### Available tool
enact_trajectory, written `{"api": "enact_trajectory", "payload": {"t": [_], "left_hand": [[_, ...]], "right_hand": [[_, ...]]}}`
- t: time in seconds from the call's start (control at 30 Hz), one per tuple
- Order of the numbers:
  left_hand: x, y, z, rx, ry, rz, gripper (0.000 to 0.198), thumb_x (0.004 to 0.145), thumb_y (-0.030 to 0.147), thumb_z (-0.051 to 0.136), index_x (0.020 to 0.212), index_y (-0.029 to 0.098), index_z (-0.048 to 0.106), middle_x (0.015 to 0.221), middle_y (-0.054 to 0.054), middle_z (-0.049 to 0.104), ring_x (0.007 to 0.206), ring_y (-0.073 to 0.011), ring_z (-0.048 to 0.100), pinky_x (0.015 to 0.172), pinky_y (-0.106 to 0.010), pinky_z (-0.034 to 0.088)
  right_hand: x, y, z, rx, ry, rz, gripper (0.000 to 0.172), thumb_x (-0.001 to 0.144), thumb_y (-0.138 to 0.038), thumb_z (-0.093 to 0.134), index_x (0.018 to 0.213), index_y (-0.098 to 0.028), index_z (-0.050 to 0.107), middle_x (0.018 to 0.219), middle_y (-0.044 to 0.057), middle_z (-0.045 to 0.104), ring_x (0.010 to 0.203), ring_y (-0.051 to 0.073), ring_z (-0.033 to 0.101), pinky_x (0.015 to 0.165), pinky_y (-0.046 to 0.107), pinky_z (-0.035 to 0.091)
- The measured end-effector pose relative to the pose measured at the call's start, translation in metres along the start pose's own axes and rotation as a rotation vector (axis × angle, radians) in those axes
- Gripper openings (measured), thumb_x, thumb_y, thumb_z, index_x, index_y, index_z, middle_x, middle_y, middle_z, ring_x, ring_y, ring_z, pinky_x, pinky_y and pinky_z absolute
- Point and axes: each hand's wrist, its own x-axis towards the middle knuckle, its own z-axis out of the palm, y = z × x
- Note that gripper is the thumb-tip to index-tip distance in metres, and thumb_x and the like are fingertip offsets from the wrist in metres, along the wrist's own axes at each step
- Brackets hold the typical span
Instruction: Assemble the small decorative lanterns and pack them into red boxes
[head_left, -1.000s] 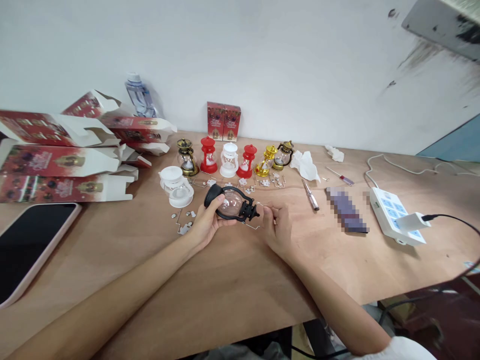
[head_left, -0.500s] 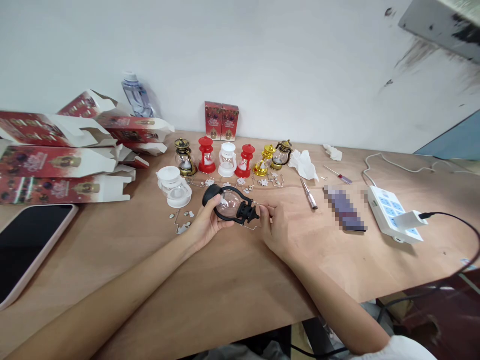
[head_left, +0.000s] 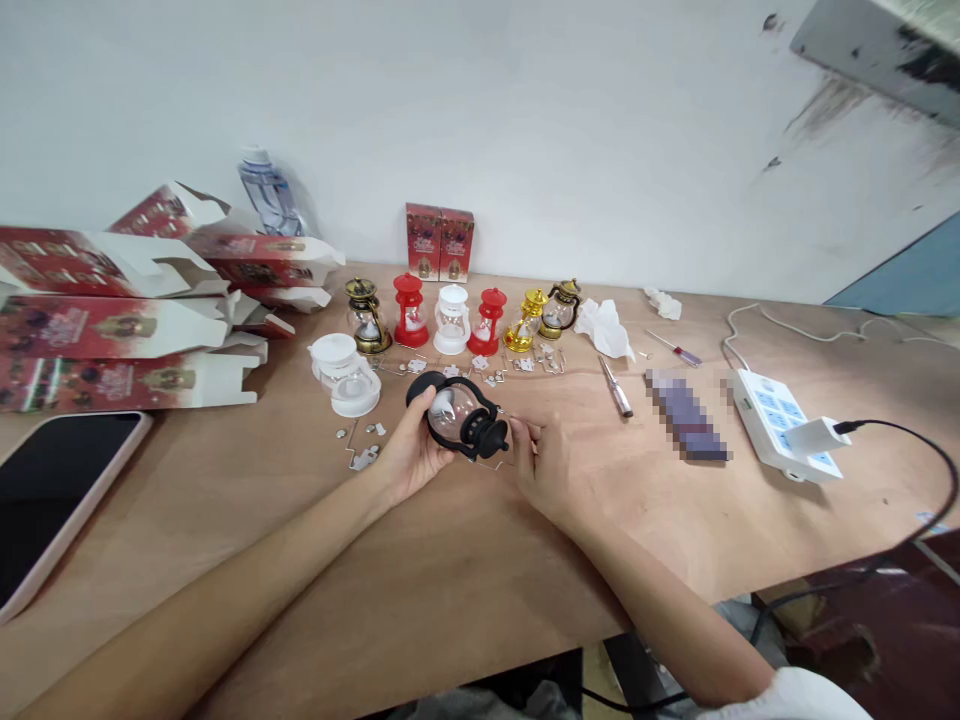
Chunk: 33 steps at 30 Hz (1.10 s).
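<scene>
My left hand (head_left: 412, 450) is closed around the base end of a small black lantern (head_left: 466, 412) with a clear bulb-shaped body. The lantern lies tilted in the air, its pointed cap toward the right. Beside that cap, my right hand (head_left: 546, 462) pinches a thin metal wire (head_left: 507, 413); whether the wire joins the lantern I cannot tell. Just left of my left hand stands a white lantern (head_left: 345, 374) without its cap. Loose wire pieces and small round cells (head_left: 364, 457) lie below it, and more are strewn behind the black lantern.
Several finished-looking lanterns (head_left: 451, 320) in red, white, gold and bronze stand in a row behind. Flattened red boxes (head_left: 112, 325) and a phone (head_left: 64, 500) are at left. At right lie crumpled tissue (head_left: 604, 328), a silver pen-like tool (head_left: 616, 387), a screwdriver (head_left: 679, 351) and a power strip (head_left: 784, 425).
The black lantern has turned in my left hand, its cap now tipped lower and more toward me. My right hand has shifted slightly left and down, still pinching the wire.
</scene>
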Motion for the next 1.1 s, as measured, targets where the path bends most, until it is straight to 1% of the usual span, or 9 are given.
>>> {"api": "enact_trajectory", "payload": {"t": [0.1,0.2,0.37,0.5,0.63,0.83,0.93,1.03,1.1], "left_hand": [[-0.002,0.003,0.000,-0.064,0.001,-0.037,0.028,0.095,0.032,0.041,0.099,0.014,0.062,0.072,-0.004,0.072,0.052,-0.0135,0.067,0.035,-0.016,0.051],[-0.003,0.004,0.000,-0.089,0.001,-0.064,0.030,0.097,0.032,0.038,0.099,0.014,0.062,0.069,-0.004,0.071,0.049,-0.0140,0.067,0.036,-0.017,0.052],[-0.002,0.001,-0.002,-0.040,-0.023,-0.047,0.029,0.096,0.030,0.040,0.101,0.013,0.062,0.071,-0.005,0.072,0.051,-0.0147,0.067,0.036,-0.018,0.051],[0.001,-0.004,-0.006,0.045,-0.083,-0.007,0.025,0.093,0.029,0.046,0.101,0.012,0.063,0.077,-0.007,0.073,0.056,-0.0152,0.069,0.041,-0.018,0.054],[0.001,-0.005,-0.007,0.071,-0.065,-0.010,0.027,0.094,0.028,0.041,0.098,0.012,0.063,0.075,-0.007,0.072,0.055,-0.0157,0.068,0.038,-0.020,0.054],[0.000,-0.003,-0.005,0.063,-0.084,-0.011,0.025,0.093,0.027,0.044,0.097,0.012,0.063,0.074,-0.006,0.072,0.055,-0.0170,0.068,0.034,-0.021,0.052],[0.000,-0.003,-0.006,0.054,-0.110,-0.004,0.022,0.090,0.028,0.048,0.096,0.013,0.063,0.073,-0.005,0.071,0.055,-0.0171,0.068,0.034,-0.021,0.052],[-0.001,-0.003,-0.007,0.053,-0.134,0.015,0.020,0.087,0.028,0.052,0.094,0.013,0.064,0.076,-0.006,0.072,0.057,-0.0159,0.068,0.040,-0.021,0.055],[-0.002,-0.003,-0.008,0.047,-0.146,0.024,0.019,0.085,0.027,0.054,0.092,0.013,0.064,0.077,-0.006,0.073,0.057,-0.0147,0.068,0.046,-0.021,0.057]], "right_hand": [[-0.001,0.004,0.003,-0.017,0.079,-0.067,0.012,0.095,-0.028,0.039,0.096,-0.019,0.047,0.065,-0.001,0.063,0.048,0.010,0.057,0.045,0.020,0.043],[-0.002,0.009,0.005,-0.017,0.104,-0.099,0.008,0.095,-0.023,0.039,0.098,-0.019,0.045,0.062,-0.004,0.058,0.043,0.008,0.051,0.042,0.018,0.039],[0.000,0.014,0.001,-0.040,0.176,-0.227,0.009,0.095,-0.022,0.042,0.102,-0.021,0.048,0.070,-0.001,0.064,0.053,0.010,0.059,0.047,0.019,0.044],[0.007,0.010,-0.007,-0.048,0.103,-0.380,0.010,0.096,-0.020,0.042,0.098,-0.022,0.052,0.065,-0.002,0.064,0.049,0.009,0.058,0.047,0.019,0.044],[0.011,0.008,-0.011,-0.033,0.060,-0.471,0.012,0.096,-0.017,0.041,0.100,-0.021,0.051,0.064,-0.002,0.065,0.048,0.009,0.058,0.047,0.019,0.043],[0.011,0.009,-0.010,-0.055,0.083,-0.479,0.013,0.095,-0.017,0.042,0.100,-0.023,0.052,0.064,-0.003,0.066,0.048,0.009,0.058,0.047,0.019,0.044],[0.010,0.008,-0.010,-0.074,0.076,-0.433,0.013,0.095,-0.017,0.042,0.096,-0.021,0.054,0.067,-0.001,0.068,0.050,0.009,0.061,0.049,0.019,0.045],[0.009,0.008,-0.008,-0.060,0.066,-0.389,0.014,0.095,-0.019,0.041,0.093,-0.021,0.054,0.066,-0.001,0.068,0.049,0.009,0.061,0.048,0.019,0.045],[0.009,0.007,-0.006,-0.036,0.100,-0.385,0.012,0.095,-0.020,0.042,0.095,-0.022,0.054,0.068,-0.001,0.068,0.051,0.009,0.062,0.049,0.019,0.046]]}}
